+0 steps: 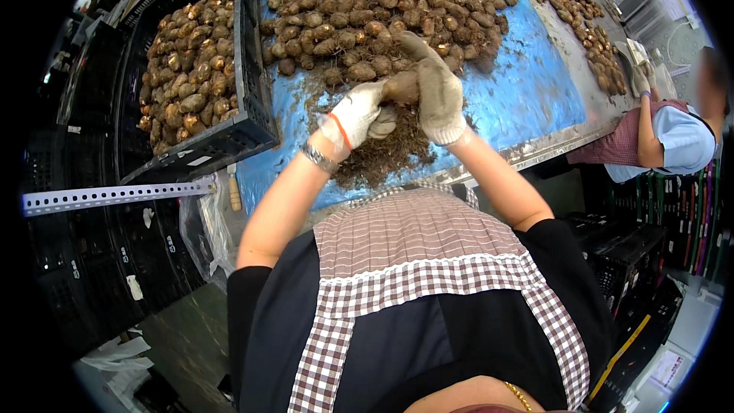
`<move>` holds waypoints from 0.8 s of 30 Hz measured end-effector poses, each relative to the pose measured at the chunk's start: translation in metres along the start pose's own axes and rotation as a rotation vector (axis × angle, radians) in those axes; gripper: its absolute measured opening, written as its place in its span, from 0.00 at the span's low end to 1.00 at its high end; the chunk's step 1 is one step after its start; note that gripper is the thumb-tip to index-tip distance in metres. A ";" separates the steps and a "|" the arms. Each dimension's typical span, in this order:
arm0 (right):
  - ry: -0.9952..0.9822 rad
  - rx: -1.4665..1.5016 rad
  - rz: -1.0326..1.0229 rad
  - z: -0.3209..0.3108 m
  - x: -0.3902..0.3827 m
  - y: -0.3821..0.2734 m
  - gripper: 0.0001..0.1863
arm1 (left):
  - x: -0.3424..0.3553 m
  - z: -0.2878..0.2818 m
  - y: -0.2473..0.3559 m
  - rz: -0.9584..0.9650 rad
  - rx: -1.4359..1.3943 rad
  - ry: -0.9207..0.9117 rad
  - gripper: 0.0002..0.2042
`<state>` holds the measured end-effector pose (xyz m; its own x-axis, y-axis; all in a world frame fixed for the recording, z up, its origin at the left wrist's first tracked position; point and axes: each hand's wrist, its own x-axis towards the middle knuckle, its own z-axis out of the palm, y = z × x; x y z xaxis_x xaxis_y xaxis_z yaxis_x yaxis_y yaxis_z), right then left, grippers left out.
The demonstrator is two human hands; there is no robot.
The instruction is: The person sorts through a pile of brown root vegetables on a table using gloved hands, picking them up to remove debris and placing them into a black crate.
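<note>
Both my hands wear dirty white work gloves. My left hand (355, 113) and my right hand (437, 92) close together around one brown root tuber (401, 86) held above a heap of loose rootlets and dirt (382, 154). A watch sits on my left wrist. Just beyond my hands lies a large pile of brown tubers (382, 8) on a blue sheet (527, 99) that covers the table.
A black plastic crate (248, 84) full of tubers stands at the left on the table. A second row of tubers (589, 27) runs along the far right, where another person (665, 134) in gloves works. Stacked black crates stand below at left and right.
</note>
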<state>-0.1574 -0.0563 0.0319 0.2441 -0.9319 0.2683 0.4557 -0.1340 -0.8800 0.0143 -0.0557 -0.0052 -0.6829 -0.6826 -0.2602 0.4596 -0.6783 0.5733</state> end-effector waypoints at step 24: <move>0.104 -0.992 -0.297 0.008 -0.022 -0.001 0.20 | -0.011 0.047 -0.002 0.956 1.495 0.653 0.09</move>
<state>-0.1570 -0.0326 0.0300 0.1409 -0.8341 0.5334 -0.4351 -0.5361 -0.7234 -0.0060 -0.0342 0.0326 -0.0735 -0.8613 0.5027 -0.5465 0.4565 0.7022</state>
